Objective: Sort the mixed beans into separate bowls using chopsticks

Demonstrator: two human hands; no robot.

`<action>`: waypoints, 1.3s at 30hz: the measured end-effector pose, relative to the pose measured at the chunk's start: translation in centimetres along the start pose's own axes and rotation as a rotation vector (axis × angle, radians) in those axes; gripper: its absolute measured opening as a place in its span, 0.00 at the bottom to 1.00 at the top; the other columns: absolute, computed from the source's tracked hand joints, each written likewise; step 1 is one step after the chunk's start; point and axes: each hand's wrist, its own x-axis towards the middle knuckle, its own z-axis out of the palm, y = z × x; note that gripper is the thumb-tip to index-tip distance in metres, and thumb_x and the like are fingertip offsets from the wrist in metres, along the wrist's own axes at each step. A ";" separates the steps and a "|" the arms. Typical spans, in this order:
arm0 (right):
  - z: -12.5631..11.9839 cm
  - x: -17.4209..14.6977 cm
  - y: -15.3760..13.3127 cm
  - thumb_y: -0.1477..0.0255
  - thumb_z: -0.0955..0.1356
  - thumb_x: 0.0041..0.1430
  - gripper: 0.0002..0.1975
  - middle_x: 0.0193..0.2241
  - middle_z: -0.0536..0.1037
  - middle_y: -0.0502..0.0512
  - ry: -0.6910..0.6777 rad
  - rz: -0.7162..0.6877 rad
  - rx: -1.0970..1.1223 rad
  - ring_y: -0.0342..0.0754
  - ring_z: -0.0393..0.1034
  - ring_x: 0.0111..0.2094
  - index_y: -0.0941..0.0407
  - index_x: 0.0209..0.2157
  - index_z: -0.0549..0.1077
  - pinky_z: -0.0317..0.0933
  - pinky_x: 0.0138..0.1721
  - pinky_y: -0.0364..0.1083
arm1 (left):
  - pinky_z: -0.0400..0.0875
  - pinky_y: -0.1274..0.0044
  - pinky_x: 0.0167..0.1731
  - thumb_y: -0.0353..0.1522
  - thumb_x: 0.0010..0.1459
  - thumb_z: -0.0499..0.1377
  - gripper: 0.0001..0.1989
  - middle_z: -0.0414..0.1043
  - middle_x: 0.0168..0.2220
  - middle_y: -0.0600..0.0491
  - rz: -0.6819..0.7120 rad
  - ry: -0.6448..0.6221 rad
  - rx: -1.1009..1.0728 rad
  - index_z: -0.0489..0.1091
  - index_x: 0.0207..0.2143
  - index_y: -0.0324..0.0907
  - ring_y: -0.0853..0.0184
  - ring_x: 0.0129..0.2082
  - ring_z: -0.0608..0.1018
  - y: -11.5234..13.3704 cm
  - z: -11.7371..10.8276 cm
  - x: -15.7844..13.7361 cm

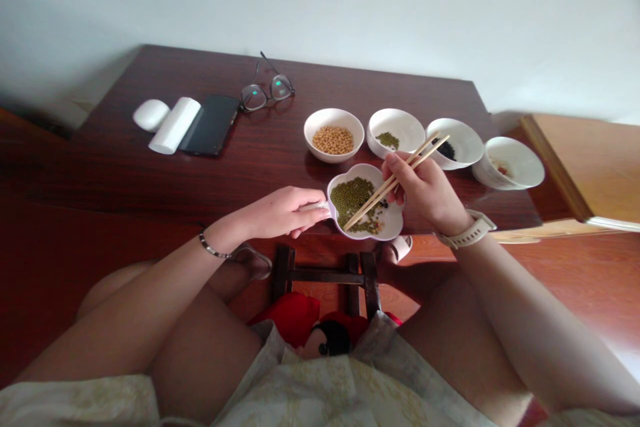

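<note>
My left hand (pixel 285 212) is closed round the short handle of a white flower-shaped dish (pixel 395 223), held at the table's front edge. Green mung beans (pixel 353 197) fill much of the dish, with a few dark and light bits on its right side. A pair of wooden chopsticks (pixel 390 183) is gripped in my right hand (pixel 425 190), their tips down among the beans at the lower left. Behind the dish stand a bowl (pixel 310 123) of yellow soybeans, a bowl (pixel 415 123) with some green beans, and a bowl (pixel 467 140) with black beans.
A fourth white bowl (pixel 530 163) with a few reddish bits stands at the table's right end. Eyeglasses (pixel 267 93), a black phone (pixel 210 125), a white case (pixel 175 125) and a rounded white object (pixel 151 115) lie on the left of the dark table (pixel 125 177).
</note>
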 end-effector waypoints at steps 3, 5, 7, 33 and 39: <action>0.0 0.0 0.0 0.42 0.66 0.74 0.28 0.19 0.76 0.50 0.001 0.002 -0.009 0.44 0.68 0.19 0.52 0.34 0.74 0.60 0.21 0.46 | 0.66 0.79 0.28 0.46 0.77 0.57 0.20 0.73 0.23 0.59 -0.002 0.001 0.001 0.67 0.33 0.44 0.71 0.22 0.75 0.0 0.0 0.0; 0.0 0.0 0.0 0.43 0.66 0.75 0.28 0.19 0.76 0.50 0.000 -0.001 -0.018 0.44 0.68 0.19 0.52 0.34 0.74 0.60 0.21 0.45 | 0.66 0.79 0.29 0.46 0.77 0.57 0.20 0.73 0.24 0.59 -0.005 -0.001 -0.003 0.67 0.33 0.44 0.71 0.23 0.75 0.1 0.0 0.0; 0.0 0.0 0.0 0.43 0.66 0.75 0.27 0.19 0.76 0.49 0.001 -0.005 -0.023 0.44 0.68 0.19 0.52 0.34 0.74 0.60 0.21 0.45 | 0.66 0.79 0.28 0.46 0.77 0.57 0.20 0.73 0.24 0.59 -0.010 -0.004 -0.004 0.67 0.33 0.44 0.71 0.22 0.75 0.1 0.0 0.0; 0.1 0.0 -0.2 0.43 0.66 0.75 0.28 0.19 0.76 0.50 0.005 0.007 -0.023 0.44 0.68 0.19 0.52 0.34 0.74 0.60 0.21 0.45 | 0.66 0.78 0.29 0.46 0.77 0.57 0.20 0.74 0.23 0.58 -0.012 0.001 0.025 0.67 0.34 0.44 0.70 0.23 0.75 0.1 0.0 0.0; 0.0 0.1 -0.2 0.43 0.65 0.76 0.27 0.19 0.76 0.49 0.000 -0.006 -0.031 0.44 0.68 0.19 0.52 0.34 0.74 0.59 0.21 0.45 | 0.66 0.78 0.29 0.46 0.77 0.57 0.20 0.74 0.23 0.58 -0.007 -0.002 0.019 0.67 0.34 0.44 0.70 0.22 0.76 0.1 0.0 0.0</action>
